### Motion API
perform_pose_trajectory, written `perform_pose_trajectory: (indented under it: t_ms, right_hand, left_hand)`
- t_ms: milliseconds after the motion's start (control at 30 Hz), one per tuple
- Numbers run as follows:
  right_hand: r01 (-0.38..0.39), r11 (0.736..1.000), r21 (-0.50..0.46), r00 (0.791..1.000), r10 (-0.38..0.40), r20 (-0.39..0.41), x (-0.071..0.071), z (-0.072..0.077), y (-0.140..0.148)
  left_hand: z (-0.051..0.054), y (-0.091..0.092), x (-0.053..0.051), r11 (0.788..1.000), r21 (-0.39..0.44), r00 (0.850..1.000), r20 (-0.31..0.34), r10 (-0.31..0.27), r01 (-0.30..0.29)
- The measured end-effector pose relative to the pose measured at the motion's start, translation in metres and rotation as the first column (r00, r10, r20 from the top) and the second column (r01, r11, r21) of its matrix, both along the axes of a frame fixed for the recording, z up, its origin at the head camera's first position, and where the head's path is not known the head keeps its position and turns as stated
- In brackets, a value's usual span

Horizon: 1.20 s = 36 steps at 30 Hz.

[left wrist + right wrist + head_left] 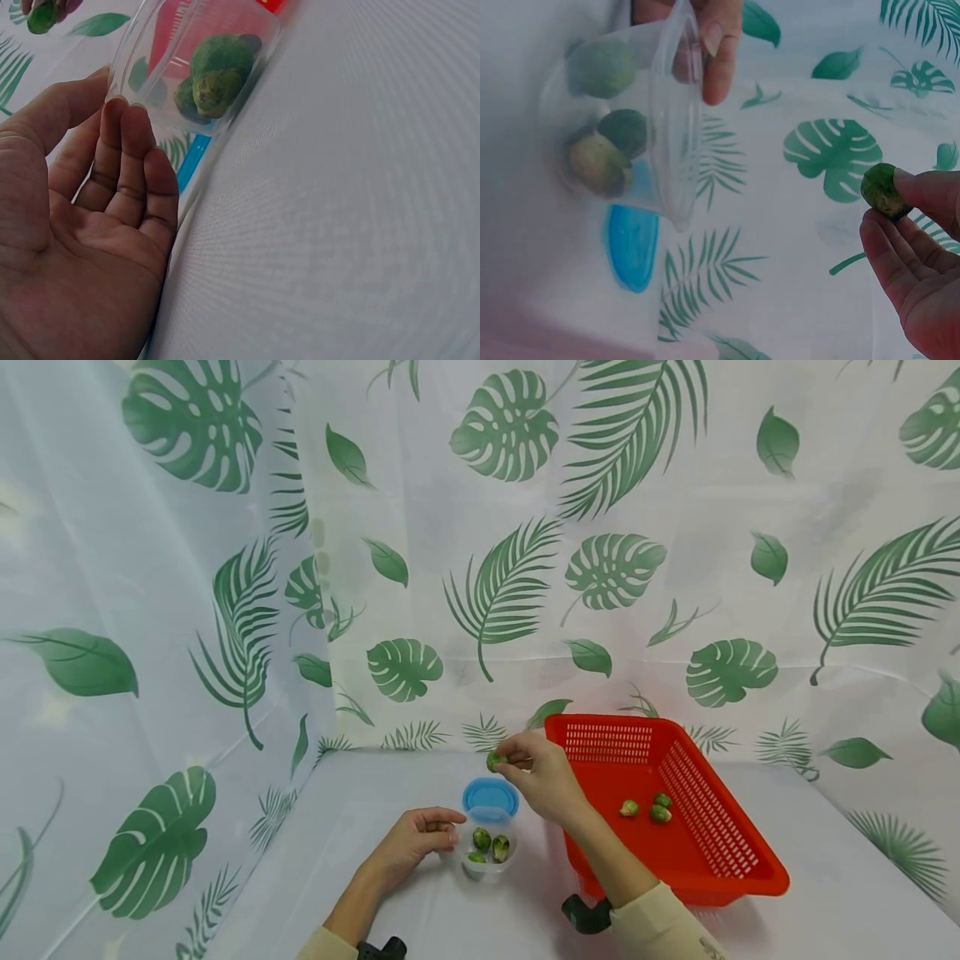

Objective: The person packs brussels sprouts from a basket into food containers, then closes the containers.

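My right hand (pixel 542 777) pinches a small green Brussels sprout (pixel 885 190) between thumb and fingertips, raised above the table beyond a clear plastic container (pixel 486 875). Several Brussels sprouts lie in this round tub; one (pixel 482 838) is near its middle. At the tub's left side, my left hand (pixel 417 843) holds the rim with its thumb and fingertips, palm facing the tub in the left wrist view. A blue lid (pixel 491 797) lies on the table just behind the tub.
To the right stands a red plastic basket (pixel 611 777) with perforated sides. Three sprouts (pixel 660 813) sit on its floor. A white cloth (pixel 360 793) covers the table, and leaf-patterned curtains (pixel 525 610) hang behind and at the left.
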State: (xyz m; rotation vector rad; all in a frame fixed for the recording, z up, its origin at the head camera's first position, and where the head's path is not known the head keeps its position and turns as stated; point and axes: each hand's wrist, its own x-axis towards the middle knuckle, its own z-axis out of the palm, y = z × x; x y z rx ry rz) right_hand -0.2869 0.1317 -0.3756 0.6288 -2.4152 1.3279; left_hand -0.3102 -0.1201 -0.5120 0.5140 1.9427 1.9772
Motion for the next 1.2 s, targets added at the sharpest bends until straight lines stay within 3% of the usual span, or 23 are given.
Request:
perform_pose_trajectory:
  t_ms: [233, 467, 767, 1000, 1200]
  right_hand:
    - [-0.028, 0.999, 0.036, 1.0, 0.028, 0.0, -0.003, -0.013, -0.002]
    - [-0.054, 0.996, 0.068, 0.998, 0.055, -0.011, -0.002, -0.014, -0.003]
    - [-0.07, 0.985, 0.158, 0.995, 0.058, 0.08, 0.0, -0.02, -0.003]
    - [-0.152, 0.958, 0.242, 0.983, 0.122, 0.134, 0.001, -0.022, -0.002]
    - [-0.187, 0.936, 0.298, 0.973, 0.134, 0.189, 0.001, -0.023, -0.002]
  left_hand:
    - [0.0, 0.0, 0.001, 1.0, -0.013, 1.0, -0.004, 0.004, -0.004]
    - [0.0, -0.001, 0.001, 1.0, -0.014, 1.0, -0.004, 0.006, -0.006]
    - [0.003, 0.001, 0.004, 1.0, -0.01, 1.0, 0.012, 0.013, -0.013]
    - [0.001, 0.001, 0.002, 1.0, -0.002, 1.0, 0.02, 0.013, -0.013]
    - [-0.001, 0.0, 0.001, 1.0, 0.003, 1.0, 0.012, 0.011, -0.011]
